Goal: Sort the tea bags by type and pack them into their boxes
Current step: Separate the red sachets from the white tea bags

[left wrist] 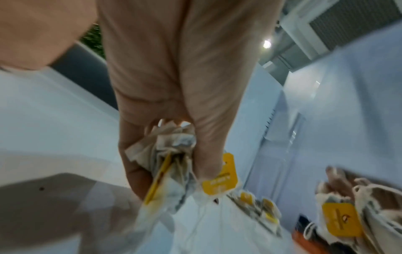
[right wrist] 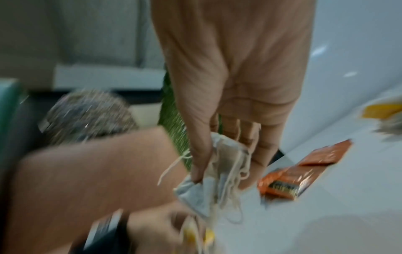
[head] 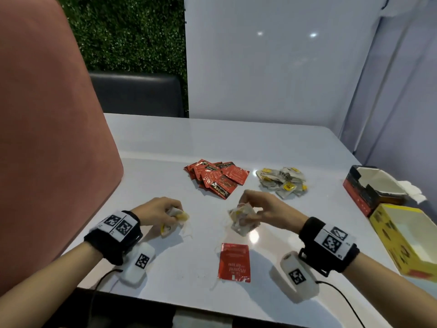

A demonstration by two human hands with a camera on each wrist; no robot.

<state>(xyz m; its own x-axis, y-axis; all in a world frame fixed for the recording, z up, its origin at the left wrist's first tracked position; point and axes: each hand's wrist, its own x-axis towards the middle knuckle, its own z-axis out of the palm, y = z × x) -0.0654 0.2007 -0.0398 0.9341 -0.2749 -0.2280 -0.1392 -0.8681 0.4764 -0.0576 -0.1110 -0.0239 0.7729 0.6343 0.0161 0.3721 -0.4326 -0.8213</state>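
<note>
My left hand [head: 165, 213] grips a bunch of white tea bags with yellow tags [head: 173, 221], and the left wrist view shows them crumpled in its fingers [left wrist: 169, 154]. To its right my right hand [head: 250, 209] holds another bunch of white tea bags [head: 241, 221] with strings dangling [right wrist: 219, 171]. A single red tea sachet [head: 234, 262] lies on the table [head: 165, 143] below the hands. Farther back lie a pile of red sachets [head: 216, 177] and a pile of white yellow-tagged tea bags [head: 282, 181]. At the right edge an open red-and-black box [head: 361, 192] and an open yellow box [head: 402, 240] stand side by side.
A pink padded seat back [head: 47, 138] rises at the left beside the table. A dark chair [head: 137, 93] stands behind the table's far edge, with white panels [head: 272, 67] around. Cables run from the wrist cameras over the near table edge.
</note>
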